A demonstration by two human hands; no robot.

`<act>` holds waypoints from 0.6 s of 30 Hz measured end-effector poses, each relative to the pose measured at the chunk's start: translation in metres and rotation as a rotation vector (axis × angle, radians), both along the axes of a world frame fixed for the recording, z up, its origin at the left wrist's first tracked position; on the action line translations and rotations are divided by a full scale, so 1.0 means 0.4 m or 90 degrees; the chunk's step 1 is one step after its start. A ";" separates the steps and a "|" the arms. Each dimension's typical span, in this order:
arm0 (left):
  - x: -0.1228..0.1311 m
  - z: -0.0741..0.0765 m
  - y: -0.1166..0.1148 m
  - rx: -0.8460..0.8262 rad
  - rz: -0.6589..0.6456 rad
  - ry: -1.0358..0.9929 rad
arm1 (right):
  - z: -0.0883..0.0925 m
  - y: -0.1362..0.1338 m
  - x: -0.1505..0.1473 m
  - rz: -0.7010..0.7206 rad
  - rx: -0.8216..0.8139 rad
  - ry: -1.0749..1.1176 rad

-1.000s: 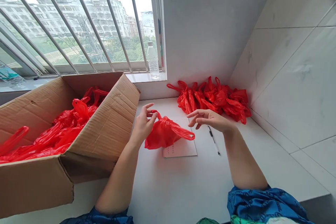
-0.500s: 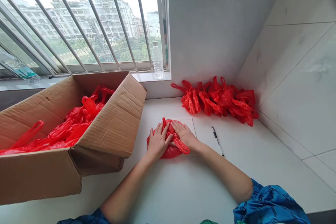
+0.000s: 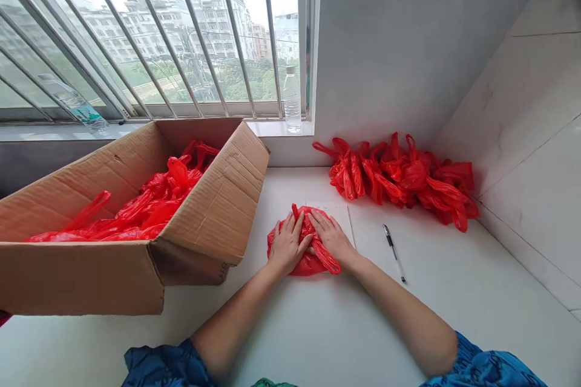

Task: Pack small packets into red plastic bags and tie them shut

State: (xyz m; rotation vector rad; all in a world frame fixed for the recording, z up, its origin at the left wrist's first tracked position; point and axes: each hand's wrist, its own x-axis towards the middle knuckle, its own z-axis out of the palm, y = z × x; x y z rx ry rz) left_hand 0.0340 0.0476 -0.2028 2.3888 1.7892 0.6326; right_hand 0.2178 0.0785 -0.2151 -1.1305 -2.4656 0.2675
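A tied red plastic bag [image 3: 305,263] lies on the white counter [image 3: 345,326], partly over a sheet of paper [image 3: 342,217]. My left hand [image 3: 287,245] lies flat on the bag's left side with fingers stretched out. My right hand [image 3: 331,236] presses flat on its right side, fingers together and extended; one bag handle sticks out below it. Both hands touch the bag and each other near the fingertips.
An open cardboard box [image 3: 204,217] holding loose red bags [image 3: 149,208] stands at the left. A heap of tied red bags [image 3: 399,175] lies in the back right corner. A pen [image 3: 394,245] lies right of the paper. Plastic bottles [image 3: 292,100] stand on the windowsill.
A second ago my left hand held the bag up by its handle and my right hand hovered open. Both hands have since pressed the bag flat on the counter. The view shifted slightly.
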 end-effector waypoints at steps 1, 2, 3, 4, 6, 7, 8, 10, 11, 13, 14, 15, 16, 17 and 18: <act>-0.001 0.006 -0.006 0.013 -0.011 -0.015 | 0.003 -0.001 0.003 0.003 0.010 0.024; -0.002 0.015 -0.013 0.032 -0.022 -0.033 | 0.009 -0.002 0.007 0.005 0.023 0.053; -0.003 0.026 -0.021 0.059 -0.034 -0.052 | 0.019 -0.003 0.010 0.008 0.036 0.087; -0.004 0.039 -0.029 0.092 -0.048 -0.072 | 0.034 -0.005 0.014 0.011 0.049 0.126; -0.005 0.070 -0.048 0.165 -0.077 -0.116 | 0.076 -0.016 0.023 0.022 0.055 0.207; -0.004 0.086 -0.058 0.195 -0.089 -0.137 | 0.100 -0.027 0.027 0.027 0.042 0.242; -0.003 0.103 -0.070 0.217 -0.102 -0.156 | 0.126 -0.040 0.032 0.028 0.018 0.269; 0.003 0.137 -0.096 0.235 -0.134 -0.177 | 0.174 -0.076 0.043 0.025 -0.035 0.292; 0.007 0.153 -0.112 0.234 -0.151 -0.176 | 0.195 -0.096 0.049 0.026 -0.048 0.291; 0.016 0.186 -0.147 0.226 -0.183 -0.153 | 0.228 -0.137 0.064 0.043 -0.041 0.276; 0.019 0.203 -0.167 0.220 -0.198 -0.134 | 0.241 -0.157 0.073 0.063 -0.027 0.271; 0.021 0.224 -0.188 0.213 -0.213 -0.117 | 0.252 -0.177 0.083 0.089 -0.016 0.267; 0.019 0.247 -0.210 0.203 -0.232 -0.104 | 0.260 -0.195 0.094 0.119 -0.012 0.269; 0.014 0.275 -0.231 0.189 -0.255 -0.103 | 0.265 -0.211 0.106 0.147 -0.020 0.274; 0.005 0.309 -0.252 0.169 -0.279 -0.114 | 0.269 -0.225 0.120 0.165 -0.040 0.280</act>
